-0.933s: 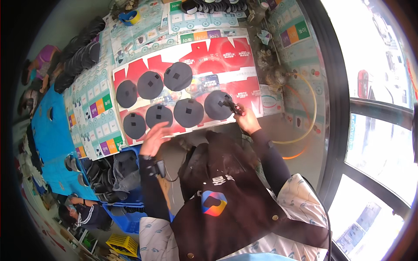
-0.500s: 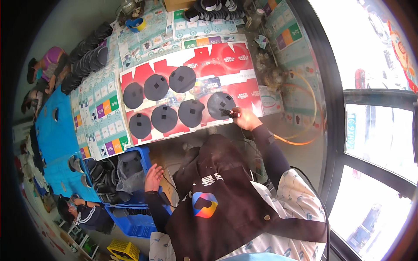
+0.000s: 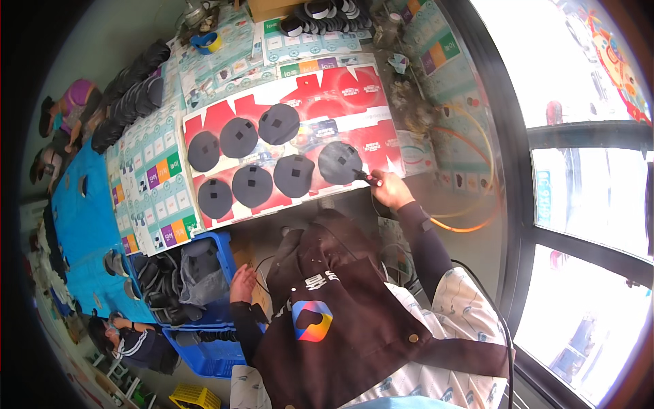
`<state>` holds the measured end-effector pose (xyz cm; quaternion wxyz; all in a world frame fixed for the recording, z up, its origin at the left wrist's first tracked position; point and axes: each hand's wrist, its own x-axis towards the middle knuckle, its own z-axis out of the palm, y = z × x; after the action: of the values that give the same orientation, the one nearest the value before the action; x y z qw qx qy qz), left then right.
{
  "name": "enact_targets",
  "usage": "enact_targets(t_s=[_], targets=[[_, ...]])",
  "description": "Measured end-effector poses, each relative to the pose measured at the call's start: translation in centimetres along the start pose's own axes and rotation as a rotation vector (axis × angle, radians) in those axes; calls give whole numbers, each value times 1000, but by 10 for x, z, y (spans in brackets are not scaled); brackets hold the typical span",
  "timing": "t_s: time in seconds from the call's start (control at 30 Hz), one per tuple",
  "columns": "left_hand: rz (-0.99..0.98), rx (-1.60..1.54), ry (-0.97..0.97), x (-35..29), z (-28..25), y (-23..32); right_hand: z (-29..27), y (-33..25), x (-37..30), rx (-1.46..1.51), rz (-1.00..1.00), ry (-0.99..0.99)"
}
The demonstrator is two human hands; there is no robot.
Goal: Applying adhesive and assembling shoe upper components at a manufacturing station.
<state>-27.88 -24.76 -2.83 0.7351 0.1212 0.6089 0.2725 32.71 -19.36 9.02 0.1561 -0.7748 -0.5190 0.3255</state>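
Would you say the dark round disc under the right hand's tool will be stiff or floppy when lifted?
Probably thin and light: the dark round disc lies flat on the red cardboard sheet. Likely slightly flexible, unlikely to roll. The right hand touches it with a small tool.

Tool in right hand too small to identify. Blue crate at 7 o'clock partly hidden behind the apron; its dark contents unclear.

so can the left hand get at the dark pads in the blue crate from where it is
Probably yes. The left hand hangs right beside the blue crate, whose open top shows the dark pads with nothing over them.
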Motion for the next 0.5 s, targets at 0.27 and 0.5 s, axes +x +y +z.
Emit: enact_targets(t_s=[0.27, 0.5], targets=[[-22, 28, 3, 5, -12, 2, -14, -9, -13, -5, 130, 167], [-29, 24, 49, 0, -22, -5, 8, -16, -24, 97, 168, 16]])
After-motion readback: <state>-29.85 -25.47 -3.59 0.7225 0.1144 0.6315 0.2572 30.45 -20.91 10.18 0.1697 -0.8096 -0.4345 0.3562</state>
